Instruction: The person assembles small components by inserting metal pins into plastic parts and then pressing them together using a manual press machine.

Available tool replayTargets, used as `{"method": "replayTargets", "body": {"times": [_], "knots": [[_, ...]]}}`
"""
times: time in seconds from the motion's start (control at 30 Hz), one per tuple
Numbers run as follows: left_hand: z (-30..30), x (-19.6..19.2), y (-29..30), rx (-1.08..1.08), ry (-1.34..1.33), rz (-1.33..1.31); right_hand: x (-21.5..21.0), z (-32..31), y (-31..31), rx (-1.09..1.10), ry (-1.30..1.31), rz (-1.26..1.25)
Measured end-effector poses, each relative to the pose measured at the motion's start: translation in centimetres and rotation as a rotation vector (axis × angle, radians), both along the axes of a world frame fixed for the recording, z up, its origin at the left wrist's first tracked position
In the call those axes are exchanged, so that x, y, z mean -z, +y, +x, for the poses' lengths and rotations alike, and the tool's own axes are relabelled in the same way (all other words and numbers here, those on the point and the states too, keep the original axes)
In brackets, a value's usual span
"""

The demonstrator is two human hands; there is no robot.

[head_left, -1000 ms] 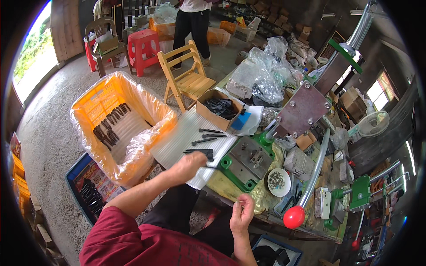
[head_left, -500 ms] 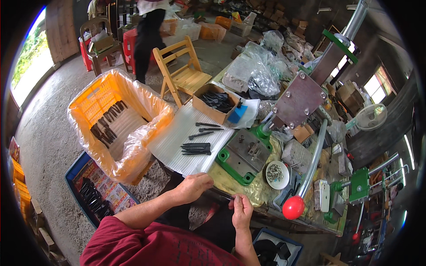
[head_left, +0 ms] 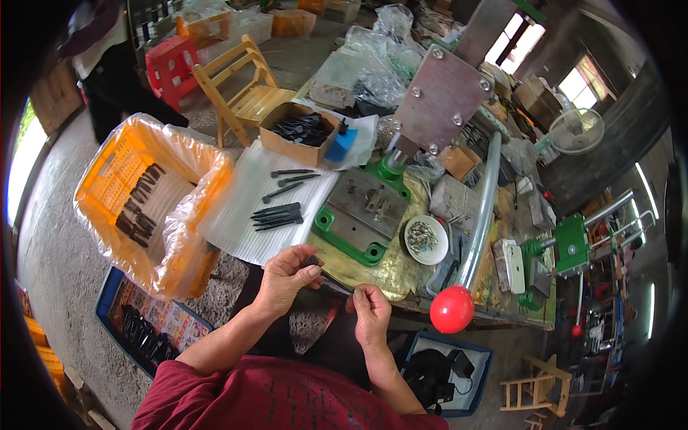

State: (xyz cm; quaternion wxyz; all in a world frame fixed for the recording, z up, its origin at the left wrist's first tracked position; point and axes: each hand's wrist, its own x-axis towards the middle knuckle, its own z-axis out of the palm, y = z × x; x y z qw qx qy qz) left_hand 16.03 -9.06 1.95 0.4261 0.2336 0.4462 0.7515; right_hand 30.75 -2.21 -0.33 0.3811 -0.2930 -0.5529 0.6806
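My left hand [head_left: 285,279] is at the table's near edge, thumb and fingers pinched on a small dark piece [head_left: 312,261] whose kind I cannot make out. To its right, my right hand [head_left: 370,314] is closed with thumb against fingers; whatever it may hold is hidden. Beyond the left hand, several slim black parts [head_left: 277,216] lie in a row on a white foam sheet [head_left: 236,208], with three looser ones [head_left: 282,192] behind them. A green-framed hand press [head_left: 362,213] stands ahead, its lever ending in a red ball knob [head_left: 452,309]. Beside its base sits a white bowl [head_left: 438,259] of small metal pieces.
An open cardboard box [head_left: 301,152] of black parts stands behind the foam sheet, near a wooden chair [head_left: 259,105]. At left is a plastic-lined orange crate [head_left: 204,276] with black parts. Blue trays [head_left: 107,308] lie low on both sides. Another person [head_left: 118,86] is at far left.
The view has turned, so the table things sit further left. My left hand has turned and lifted, showing a dark piece at its fingertips. The other person appears further left.
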Motion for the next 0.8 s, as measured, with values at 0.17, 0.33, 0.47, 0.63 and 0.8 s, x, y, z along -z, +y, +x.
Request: {"method": "replayTargets", "body": {"times": [0.17, 0.33, 0.47, 0.63, 0.8], "knots": [[1.3, 0.1, 1.2, -0.025, -0.245, -0.02, 0.9, 0.0, 0.2, 0.08, 0.147, -0.21], [2.9, 1.9, 1.6, 0.081, -0.364, -0.046, 1.2, -0.2, -0.1, 0.093, 0.127, -0.221], [4.5, 2.4, 1.6, 0.111, -0.327, -0.062, 1.3, -0.3, -0.5, 0.118, 0.084, -0.243], [3.9, 3.0, 1.8, 0.188, 0.031, -0.113, 1.1, 0.3, -0.2, 0.072, 0.024, -0.144], [3.6, 2.9, 1.6, 0.155, -0.011, -0.076, 1.1, 1.7, 3.0, 0.319, -0.278, 0.276]]}}
